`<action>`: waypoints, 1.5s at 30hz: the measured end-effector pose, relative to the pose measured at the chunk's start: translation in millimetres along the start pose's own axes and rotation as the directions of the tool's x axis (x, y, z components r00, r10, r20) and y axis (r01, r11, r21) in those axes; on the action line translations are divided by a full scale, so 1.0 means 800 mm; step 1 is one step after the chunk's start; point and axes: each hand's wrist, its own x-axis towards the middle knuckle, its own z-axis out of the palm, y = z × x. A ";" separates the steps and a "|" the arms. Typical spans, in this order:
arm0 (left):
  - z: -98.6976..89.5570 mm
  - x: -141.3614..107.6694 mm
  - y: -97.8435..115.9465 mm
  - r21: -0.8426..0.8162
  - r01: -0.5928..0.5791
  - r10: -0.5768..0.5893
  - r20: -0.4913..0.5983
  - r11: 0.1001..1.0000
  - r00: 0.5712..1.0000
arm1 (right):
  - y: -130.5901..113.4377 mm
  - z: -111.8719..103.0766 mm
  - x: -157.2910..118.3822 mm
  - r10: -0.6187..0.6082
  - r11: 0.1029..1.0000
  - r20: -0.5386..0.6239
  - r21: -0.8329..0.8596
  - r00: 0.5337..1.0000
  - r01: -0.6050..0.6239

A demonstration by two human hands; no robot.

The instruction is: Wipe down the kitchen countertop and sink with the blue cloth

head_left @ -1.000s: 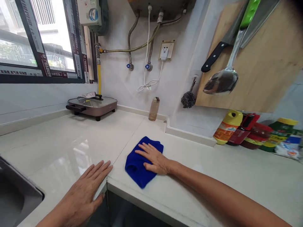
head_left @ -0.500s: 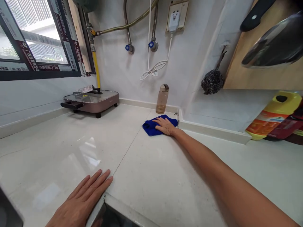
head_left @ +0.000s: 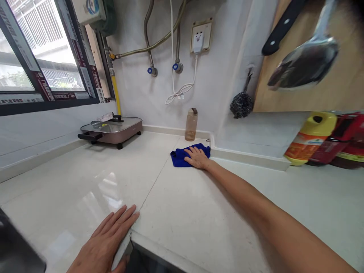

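A dark blue cloth [head_left: 178, 158] lies on the white countertop [head_left: 170, 201], near the back corner by the wall. My right hand [head_left: 197, 157] rests on top of it with the fingers spread and the palm down. Just behind the cloth stands a brownish translucent bottle [head_left: 191, 125], upright and close to the wall. My left hand [head_left: 109, 235] lies on the counter's front edge, its fingers stretched out over the surface and its thumb down by the edge. It holds nothing.
An electric pan [head_left: 119, 131] with a glass lid sits at the back left, below the window. A scouring ball [head_left: 241, 105], a knife and a ladle [head_left: 308, 62] hang at the right. Yellow and red bottles [head_left: 311, 136] stand at the far right.
The view has shifted, showing more of the wall's upper part. My right hand is still on the cloth, whose left edge now looks more bunched. My left hand stays at the counter edge.
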 end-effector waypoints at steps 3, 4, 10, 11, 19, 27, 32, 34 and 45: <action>0.001 -0.001 -0.001 -0.043 0.043 -0.041 0.037 0.998 0.998 | -0.020 -0.007 -0.045 -0.054 0.999 0.025 -0.003 0.998 0.055; 0.003 0.000 -0.003 -0.057 0.044 -0.042 0.040 0.997 0.998 | -0.026 -0.010 -0.062 -0.076 0.997 0.032 -0.003 0.997 0.076; 0.007 0.001 -0.010 -0.096 0.004 -0.003 0.011 0.995 1.000 | -0.040 -0.019 -0.188 -0.304 0.950 0.025 0.091 0.952 0.300; 0.006 0.001 -0.010 -0.093 0.005 -0.004 0.004 0.996 1.000 | -0.036 -0.021 -0.211 -0.343 0.934 0.015 0.114 0.939 0.339; -0.008 0.003 -0.003 -0.073 0.029 -0.027 0.024 0.997 0.999 | 0.037 -0.031 -0.375 -0.429 0.877 -0.028 0.229 0.903 0.423; -0.002 0.000 -0.010 -0.059 -0.039 0.035 -0.080 0.997 0.996 | 0.159 -0.024 -0.514 -0.152 0.976 -0.114 0.142 0.982 0.168; 0.013 0.002 -0.019 -0.091 -0.030 0.021 -0.100 0.995 0.995 | 0.247 -0.010 -0.608 0.049 0.998 -0.197 0.049 0.979 -0.041; 0.020 0.003 -0.024 -0.111 -0.022 0.013 -0.075 0.994 0.997 | 0.268 -0.003 -0.640 0.100 0.995 -0.236 -0.003 0.967 -0.103; 0.038 0.006 -0.021 -0.150 -0.042 0.022 -0.132 0.988 0.991 | 0.155 -0.007 -0.630 0.011 0.990 -0.284 -0.132 0.959 -0.051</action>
